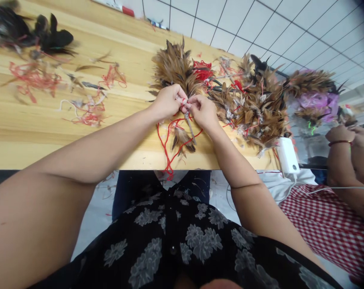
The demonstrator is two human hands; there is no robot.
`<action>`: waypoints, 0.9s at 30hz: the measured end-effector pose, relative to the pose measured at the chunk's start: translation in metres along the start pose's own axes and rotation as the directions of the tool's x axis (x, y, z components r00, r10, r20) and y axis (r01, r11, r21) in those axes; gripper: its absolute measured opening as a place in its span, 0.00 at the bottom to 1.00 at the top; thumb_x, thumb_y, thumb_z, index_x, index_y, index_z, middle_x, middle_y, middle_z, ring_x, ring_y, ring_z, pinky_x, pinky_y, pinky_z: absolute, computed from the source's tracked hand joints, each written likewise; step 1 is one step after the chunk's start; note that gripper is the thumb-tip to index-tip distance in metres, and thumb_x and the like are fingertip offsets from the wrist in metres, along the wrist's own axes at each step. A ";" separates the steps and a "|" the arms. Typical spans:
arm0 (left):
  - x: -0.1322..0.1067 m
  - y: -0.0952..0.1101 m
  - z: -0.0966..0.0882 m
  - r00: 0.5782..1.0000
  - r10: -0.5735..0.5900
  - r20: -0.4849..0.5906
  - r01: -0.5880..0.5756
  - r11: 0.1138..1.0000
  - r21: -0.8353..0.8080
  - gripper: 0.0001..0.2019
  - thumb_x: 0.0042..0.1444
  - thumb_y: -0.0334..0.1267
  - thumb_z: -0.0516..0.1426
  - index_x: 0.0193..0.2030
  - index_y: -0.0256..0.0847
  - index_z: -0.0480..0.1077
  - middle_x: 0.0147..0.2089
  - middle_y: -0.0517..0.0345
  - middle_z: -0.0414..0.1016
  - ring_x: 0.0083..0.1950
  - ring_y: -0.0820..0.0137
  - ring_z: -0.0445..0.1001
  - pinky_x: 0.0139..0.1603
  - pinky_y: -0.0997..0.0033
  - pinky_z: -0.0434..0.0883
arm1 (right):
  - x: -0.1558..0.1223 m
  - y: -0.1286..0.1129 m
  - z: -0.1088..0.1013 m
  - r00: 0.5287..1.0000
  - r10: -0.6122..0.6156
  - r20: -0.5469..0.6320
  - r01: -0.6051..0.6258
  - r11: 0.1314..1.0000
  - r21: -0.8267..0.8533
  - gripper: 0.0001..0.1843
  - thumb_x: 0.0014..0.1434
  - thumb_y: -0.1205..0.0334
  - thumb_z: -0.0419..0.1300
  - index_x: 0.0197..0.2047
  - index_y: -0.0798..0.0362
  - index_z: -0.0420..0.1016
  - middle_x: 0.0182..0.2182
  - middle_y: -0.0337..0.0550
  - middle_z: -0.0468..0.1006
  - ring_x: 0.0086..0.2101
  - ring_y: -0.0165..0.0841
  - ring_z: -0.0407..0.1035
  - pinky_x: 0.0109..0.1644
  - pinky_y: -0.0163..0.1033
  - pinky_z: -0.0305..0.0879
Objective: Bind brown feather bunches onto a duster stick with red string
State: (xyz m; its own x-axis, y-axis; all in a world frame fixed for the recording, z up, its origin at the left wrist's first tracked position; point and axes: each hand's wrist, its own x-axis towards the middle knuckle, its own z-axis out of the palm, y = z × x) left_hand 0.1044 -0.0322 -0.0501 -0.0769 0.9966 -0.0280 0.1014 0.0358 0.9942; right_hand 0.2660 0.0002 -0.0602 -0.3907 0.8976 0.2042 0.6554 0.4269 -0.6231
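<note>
I see my left hand and right hand close together over the wood table, fingertips nearly touching. Both are pinched shut on one small feather bundle, w/ a pale wrapped bit showing between the thumbs. The bundle sits right between the hands, just above the table, near the front edge. A thin stick-like stem hangs down from it, and a small tuft of brown feathers lies under the hands. Red string loops around there and trails off the table edge.

Just behind the hands is a big brown feather bunch. To the right is a wide pile of brown feathers, mixed w/ red bits. Far left, scraps of red thread and some black feathers lie well apart from the hands.

At the right edge, another person's hand w/ a wrist band is near a white box & its cable.
</note>
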 end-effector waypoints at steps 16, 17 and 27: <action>-0.006 0.009 0.004 0.999 -0.049 0.014 0.050 0.997 -0.059 0.14 0.64 0.16 0.57 0.34 0.39 0.65 0.25 0.62 0.76 0.27 0.75 0.79 0.32 0.81 0.72 | 0.008 0.030 -0.044 0.984 0.007 -0.177 0.056 0.935 0.350 0.22 0.69 0.39 0.62 0.42 0.52 0.78 0.35 0.41 0.78 0.37 0.32 0.73 0.44 0.40 0.74; -0.006 0.009 0.004 0.999 -0.049 0.015 0.050 0.997 -0.059 0.14 0.64 0.16 0.58 0.34 0.39 0.65 0.25 0.62 0.75 0.28 0.74 0.79 0.33 0.81 0.72 | 0.006 0.024 -0.045 0.989 -0.014 -0.150 0.064 0.941 0.333 0.22 0.68 0.40 0.63 0.42 0.52 0.79 0.35 0.41 0.78 0.38 0.32 0.73 0.44 0.40 0.74; -0.004 0.005 0.001 0.999 -0.023 0.034 0.024 0.999 -0.025 0.13 0.64 0.16 0.58 0.34 0.38 0.67 0.27 0.60 0.78 0.28 0.76 0.78 0.33 0.81 0.71 | 0.016 -0.003 -0.021 0.982 0.026 0.187 -0.046 0.994 0.102 0.07 0.60 0.64 0.66 0.40 0.58 0.84 0.30 0.40 0.80 0.34 0.32 0.71 0.44 0.39 0.69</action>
State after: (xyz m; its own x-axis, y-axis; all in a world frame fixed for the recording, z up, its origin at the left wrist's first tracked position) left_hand 0.1059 -0.0355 -0.0453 -0.0449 0.9975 -0.0545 0.0746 0.0577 0.9955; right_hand 0.2710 0.0157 -0.0392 -0.4871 0.8723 0.0434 0.6031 0.3719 -0.7056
